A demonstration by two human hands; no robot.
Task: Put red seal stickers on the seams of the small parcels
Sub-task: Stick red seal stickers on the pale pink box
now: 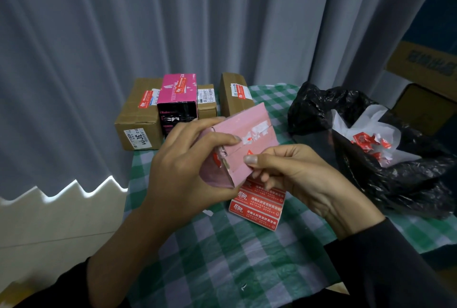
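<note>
Parcels in brown cardboard at the far edge of a green checked tablecloth, grey curtain behind, black bag alongside, left hand gripping a pink parcel above the table, right hand pinching its edge, red seal stickers beneath.

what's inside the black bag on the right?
The black bag holds white backing paper and crumpled red-and-white sticker scraps. Anything deeper is hidden by the bag's folds.
</note>
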